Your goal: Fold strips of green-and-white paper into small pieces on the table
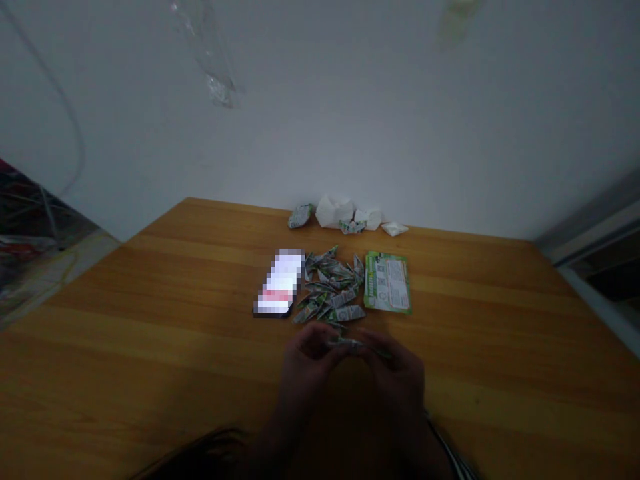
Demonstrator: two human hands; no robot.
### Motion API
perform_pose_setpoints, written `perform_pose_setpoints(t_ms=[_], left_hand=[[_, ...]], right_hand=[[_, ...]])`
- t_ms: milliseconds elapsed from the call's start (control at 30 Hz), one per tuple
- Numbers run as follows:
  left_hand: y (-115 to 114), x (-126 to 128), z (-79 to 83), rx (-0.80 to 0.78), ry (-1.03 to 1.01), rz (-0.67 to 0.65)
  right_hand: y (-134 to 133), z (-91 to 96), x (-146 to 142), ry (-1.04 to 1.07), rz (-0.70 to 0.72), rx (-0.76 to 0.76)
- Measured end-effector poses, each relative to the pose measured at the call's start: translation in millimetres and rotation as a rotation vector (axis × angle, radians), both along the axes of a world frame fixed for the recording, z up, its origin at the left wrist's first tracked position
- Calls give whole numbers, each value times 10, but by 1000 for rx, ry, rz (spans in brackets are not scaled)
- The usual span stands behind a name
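Much folding looks done — a pile of folded papers [343, 299] lies toward the table's [175, 320] far edge — while the sheet [388, 283] beside it is unfolded, and left hand [311, 353] and right hand [397, 367] pinch a strip [345, 342] farther from that edge.

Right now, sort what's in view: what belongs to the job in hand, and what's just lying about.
Likely in the job:
folded piece, between left hand and right hand
pile of folded pieces
flat printed sheet, similarly coloured

Apparently just lying about:
phone
white paper near the wall
clear plastic
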State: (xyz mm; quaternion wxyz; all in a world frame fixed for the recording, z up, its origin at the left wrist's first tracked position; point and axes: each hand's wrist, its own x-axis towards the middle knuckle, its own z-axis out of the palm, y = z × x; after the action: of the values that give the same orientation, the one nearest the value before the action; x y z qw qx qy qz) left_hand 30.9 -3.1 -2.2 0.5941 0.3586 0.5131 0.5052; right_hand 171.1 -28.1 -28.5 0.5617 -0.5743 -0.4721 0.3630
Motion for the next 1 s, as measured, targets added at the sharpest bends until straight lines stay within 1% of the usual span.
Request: perform_pose_setpoints(t_ms=[67,133,233,300,400,467,500,567,633,667,700,767,833,867,933,1000], left_hand=[[10,-13,-31,6,-22,11],[24,-34,-63,-9,-25,-6],[57,-69,-92,-51,4,-107],[79,-86,-96,-34,44,-191],[98,-100,-96,20,122,-279],[103,-106,-101,15,173,-307],[106,-110,-107,7,188,-313],[113,-117,-123,6,195,-319],[123,-125,-146,49,219,-330],[127,-130,-158,88,264,-333],[130,-134,-169,139,325,-344],[132,-144,-179,242,533,-337],[125,-148,-169,322,668,-369],[121,-147,-156,352,692,-396],[116,-139,-126,378,657,-441],[125,-132,-96,342,543,-464]], right_hand=[[6,4,-56,81,10,-51],[11,21,-90,142,15,-78],[30,45,-79,166,10,-108],[57,55,-41,139,31,-125],[107,66,19,127,159,-129],[134,66,43,154,270,-128],[144,63,48,167,308,-128],[159,50,51,162,338,-123],[167,34,54,95,325,-100],[168,27,58,30,314,-83],[165,23,65,-57,308,-65],[146,25,80,-263,311,-9],[115,38,90,-457,327,64],[98,47,90,-530,329,98],[76,64,81,-602,311,144],[77,73,70,-524,274,156]])
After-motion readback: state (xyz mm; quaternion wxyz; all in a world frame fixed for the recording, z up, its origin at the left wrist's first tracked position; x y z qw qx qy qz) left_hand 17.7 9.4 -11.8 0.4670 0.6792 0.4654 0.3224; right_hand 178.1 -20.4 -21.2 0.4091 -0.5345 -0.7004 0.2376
